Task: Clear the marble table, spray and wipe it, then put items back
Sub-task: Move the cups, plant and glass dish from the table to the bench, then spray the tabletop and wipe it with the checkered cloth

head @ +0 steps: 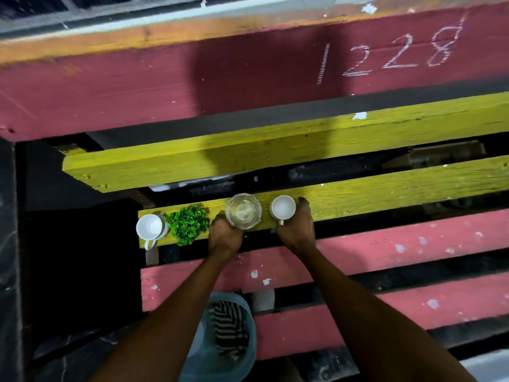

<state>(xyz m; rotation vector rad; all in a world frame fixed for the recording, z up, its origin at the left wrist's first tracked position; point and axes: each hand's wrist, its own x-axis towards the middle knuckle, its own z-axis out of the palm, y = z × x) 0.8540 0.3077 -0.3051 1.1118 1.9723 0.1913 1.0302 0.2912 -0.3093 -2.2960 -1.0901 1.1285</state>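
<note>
On a yellow wooden plank point(385, 194) stand, left to right, a white mug point(150, 226), a small green plant point(188, 224), a clear glass bowl point(243, 212) and a second white mug point(283, 207). My left hand point(224, 234) grips the near left side of the glass bowl, fingers curled round its rim. My right hand point(298, 226) wraps round the right side of the second mug, near its handle. Both items sit on the plank.
Red planks point(385, 244) lie below the yellow one, with dark gaps between. A blue bucket point(245, 354) holding a striped cloth point(230, 329) stands under my arms. A red beam with chalked numbers point(391, 55) runs across the top. Dark marble surface point(68, 351) shows at lower left.
</note>
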